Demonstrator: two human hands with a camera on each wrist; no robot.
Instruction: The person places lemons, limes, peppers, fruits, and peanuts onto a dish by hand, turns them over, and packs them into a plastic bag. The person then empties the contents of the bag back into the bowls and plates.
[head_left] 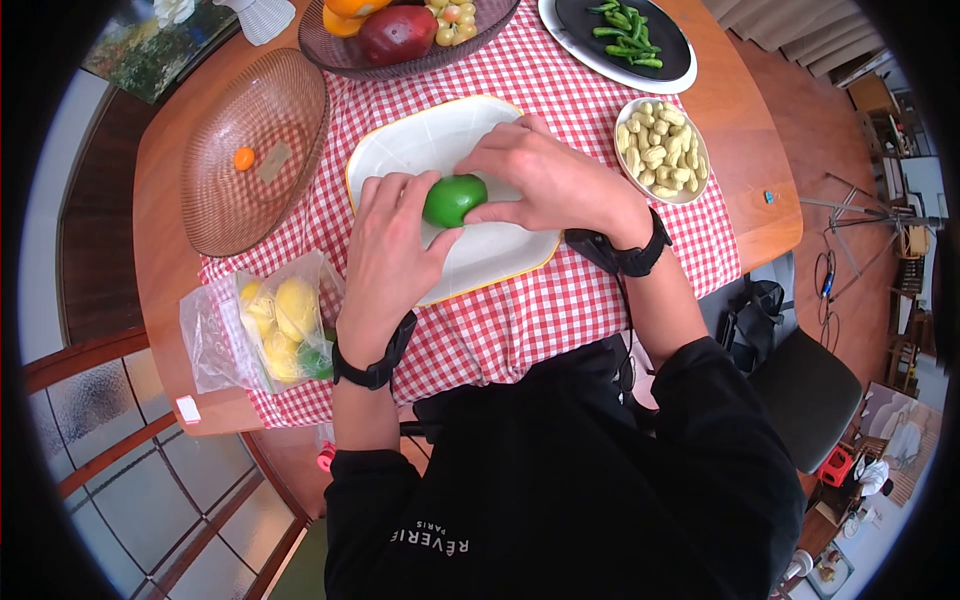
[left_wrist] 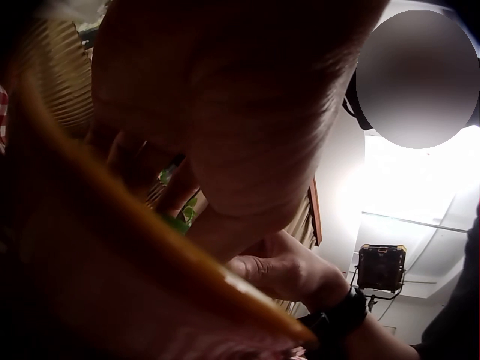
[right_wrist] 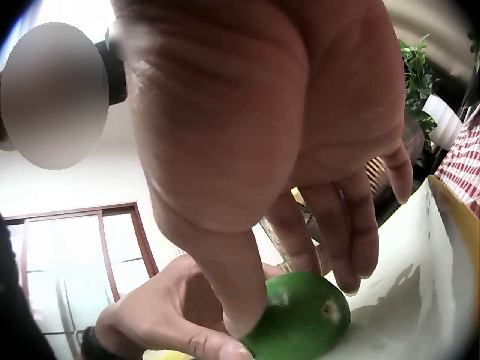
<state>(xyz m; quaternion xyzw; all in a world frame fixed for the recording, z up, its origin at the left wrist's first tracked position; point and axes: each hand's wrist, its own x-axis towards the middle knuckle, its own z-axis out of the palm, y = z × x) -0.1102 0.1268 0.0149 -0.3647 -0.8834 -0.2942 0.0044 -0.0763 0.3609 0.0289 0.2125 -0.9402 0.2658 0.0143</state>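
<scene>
Over a white dish with a yellow rim (head_left: 490, 265), both hands hold a glossy green lime (head_left: 455, 201). My left hand (head_left: 392, 225) grips its left side, fingertips at the far edge and thumb at the near edge. From the right, my right hand (head_left: 545, 180) holds it between thumb and fingers. In the right wrist view the lime (right_wrist: 304, 319) shows a small pale stem scar, and the right thumb (right_wrist: 244, 296) lies against it. The left wrist view has the dish's rim (left_wrist: 161, 225) across the front, hiding most of the lime.
A clear bag of lemons (head_left: 290, 310) lies at the left front, below a ribbed brown basket (head_left: 215, 210) holding a small orange fruit (head_left: 244, 158). A fruit bowl (head_left: 330, 55) stands behind. Peanuts (head_left: 660, 150) and green peppers (head_left: 630, 35) sit in dishes at right.
</scene>
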